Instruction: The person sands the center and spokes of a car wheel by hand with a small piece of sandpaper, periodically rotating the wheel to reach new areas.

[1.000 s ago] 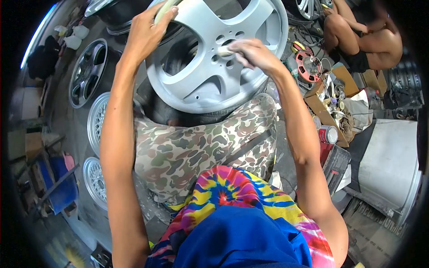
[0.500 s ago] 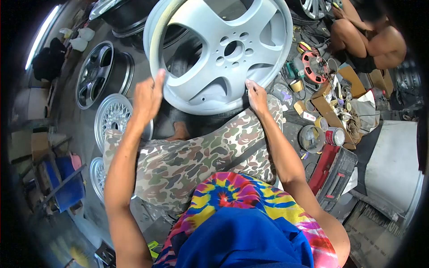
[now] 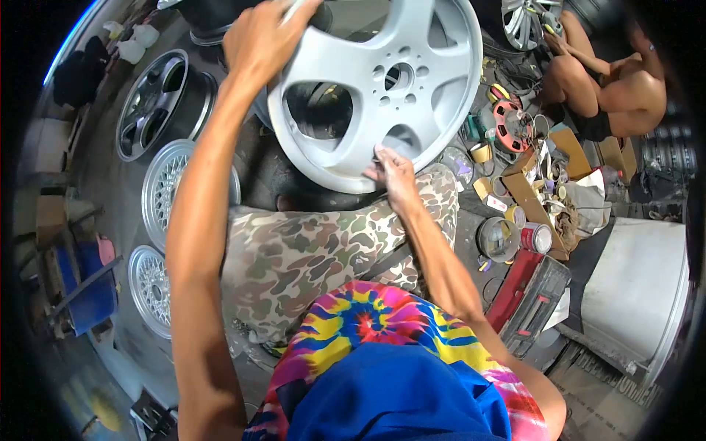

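**A:** Where does the grey wheel (image 3: 353, 59) sit, and why is it tipped like that?

**B:** It stands on edge on the floor, its lower rim against the camouflage-clad knee (image 3: 309, 250) and its face turned toward the person. Leaning there, it has a prop from below.

**A:** And the left hand (image 3: 265, 37)?

**B:** It is up at the wheel's top edge with its grip curled tight over the rim. I judge that this stops the wheel from rolling or toppling.

**A:** The right hand (image 3: 390, 173)?

**B:** It is at the wheel's bottom, by the lowest spoke opening, with its fingers bunched against the metal. I cannot tell whether that grip pinches anything.

**A:** What lies around the wheel?

**B:** Left of it, a dark wheel (image 3: 151, 103) and two mesh-spoked wheels (image 3: 173, 187) lie on the floor. Right of it are a tape roll (image 3: 482, 153), a red reel (image 3: 511, 117) and cans (image 3: 537, 237), all near the right hand. Beyond them another person (image 3: 610, 81) crouches.
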A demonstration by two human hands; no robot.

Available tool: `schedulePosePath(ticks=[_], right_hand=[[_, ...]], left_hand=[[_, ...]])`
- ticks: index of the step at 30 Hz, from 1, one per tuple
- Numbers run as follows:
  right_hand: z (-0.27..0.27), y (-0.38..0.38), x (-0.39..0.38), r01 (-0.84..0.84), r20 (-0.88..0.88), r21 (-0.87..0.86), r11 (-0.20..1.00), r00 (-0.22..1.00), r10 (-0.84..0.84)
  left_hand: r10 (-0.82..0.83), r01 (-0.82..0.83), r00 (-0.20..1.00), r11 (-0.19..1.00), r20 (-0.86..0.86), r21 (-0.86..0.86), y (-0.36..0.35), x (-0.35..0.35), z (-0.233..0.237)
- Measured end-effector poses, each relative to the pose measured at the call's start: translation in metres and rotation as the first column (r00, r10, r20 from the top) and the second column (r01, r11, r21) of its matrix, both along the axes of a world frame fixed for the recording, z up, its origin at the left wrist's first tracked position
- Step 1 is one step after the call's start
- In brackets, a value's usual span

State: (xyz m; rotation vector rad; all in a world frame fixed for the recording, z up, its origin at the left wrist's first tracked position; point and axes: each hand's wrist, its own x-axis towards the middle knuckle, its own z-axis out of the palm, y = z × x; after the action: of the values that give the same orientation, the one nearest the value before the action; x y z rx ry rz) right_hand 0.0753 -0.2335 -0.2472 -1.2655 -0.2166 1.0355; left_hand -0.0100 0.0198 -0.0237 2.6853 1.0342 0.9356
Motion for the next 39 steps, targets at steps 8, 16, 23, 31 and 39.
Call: schedulePosePath(ticks=[8,16,23,31,39], right_hand=[[0.012,-0.010,-0.025,-0.177,0.181,0.098,0.979,0.971,0.157],[0.067,-0.032,0.075,-0.061,0.933,-0.136,0.989,0.328,0.149],[0.061,-0.008,0.108,-0.176,0.906,-0.414,0.893,-0.174,0.385],[0.066,0.014,0.124,-0.225,0.810,-0.500,0.836,-0.462,0.360],[0.056,0.021,0.132,-0.242,0.826,-0.509,0.826,-0.407,0.389]], left_hand=[[-0.177,0.173,0.974,0.984,0.142,0.044,-0.034,0.038,0.052],[-0.615,0.574,0.787,0.706,-0.042,0.414,-0.078,0.031,0.019],[-0.225,0.462,0.852,0.748,-0.472,0.476,-0.088,0.043,-0.021],[-0.204,0.458,0.842,0.760,-0.500,0.461,-0.084,0.056,-0.030],[-0.511,0.500,0.857,0.797,-0.063,0.340,-0.092,0.054,0.005]])
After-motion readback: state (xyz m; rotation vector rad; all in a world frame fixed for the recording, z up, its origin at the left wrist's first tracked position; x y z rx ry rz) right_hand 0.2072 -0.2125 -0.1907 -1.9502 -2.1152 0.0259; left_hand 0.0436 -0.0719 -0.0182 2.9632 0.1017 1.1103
